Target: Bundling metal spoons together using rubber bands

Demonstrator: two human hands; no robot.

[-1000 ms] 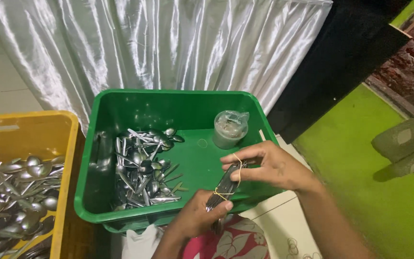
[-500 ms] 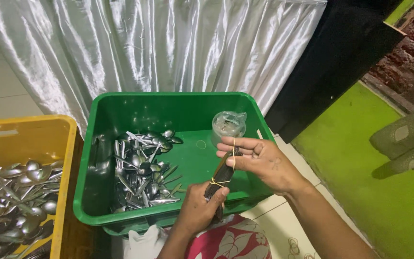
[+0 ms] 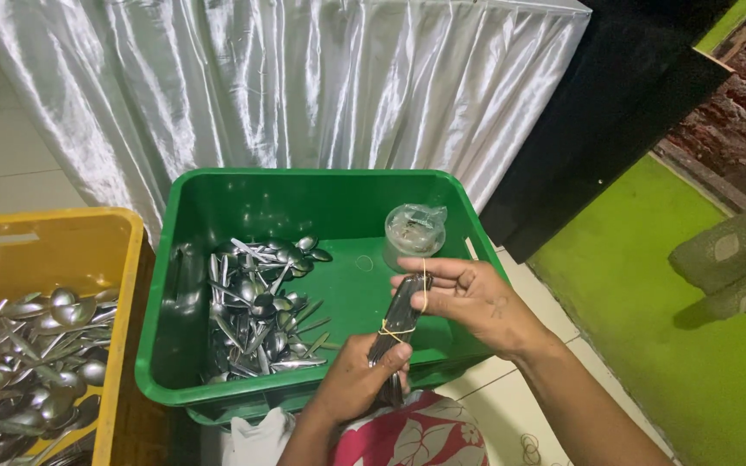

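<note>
Over the front right corner of the green crate (image 3: 218,380), both hands met on a dark bundle of cutlery (image 3: 397,315). The left hand (image 3: 351,384) was clenched around the bundle's lower end, just outside the crate's near rim and above a red floral cloth (image 3: 416,436). The right hand (image 3: 477,298) gripped the bundle's upper end, with a yellowish rubber band (image 3: 423,285) stretched across its fingers and another loop of band wound around the bundle's middle. Inside the crate, to the left of the hands, lay a loose heap of metal spoons (image 3: 256,315), and a small clear plastic container (image 3: 414,233) stood toward the back right of the crate floor. Beside the crate's left wall sat a yellow crate (image 3: 123,285) filled with more spoons. Behind the green crate hung a white satin cloth (image 3: 304,86), and to its right the floor was covered by a bright green mat (image 3: 649,319).
</note>
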